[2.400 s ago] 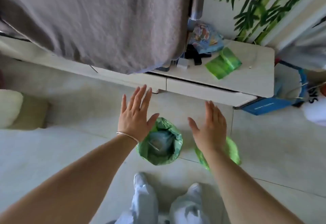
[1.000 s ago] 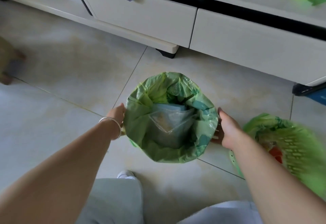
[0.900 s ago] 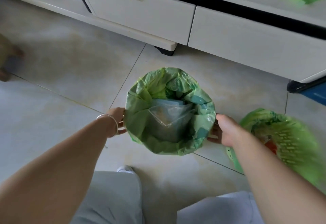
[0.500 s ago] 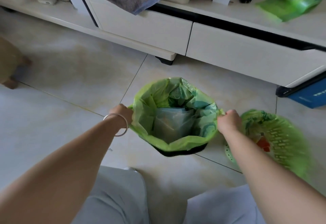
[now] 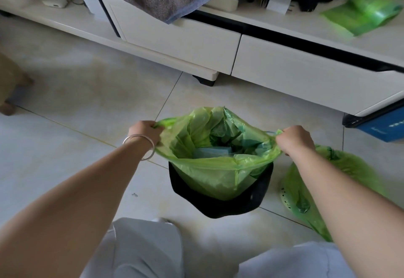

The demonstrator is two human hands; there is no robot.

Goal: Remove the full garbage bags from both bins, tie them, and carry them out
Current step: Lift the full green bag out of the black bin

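The left hand [image 5: 146, 132] and the right hand [image 5: 293, 139] are each closed tight on an opposite side of the rim of the thin, translucent green plastic garbage bag [image 5: 218, 157], which half a second ago sat lower, with only a sliver of the round black bin [image 5: 218, 203] showing. Now the bag's mouth is stretched wide and its body has risen partly clear of the bin, so removal of the first bag looks underway, with tying yet to come. The second green-lined bin [image 5: 306, 194] waits untouched just beside it on the pale tiled floor [image 5: 76, 102].
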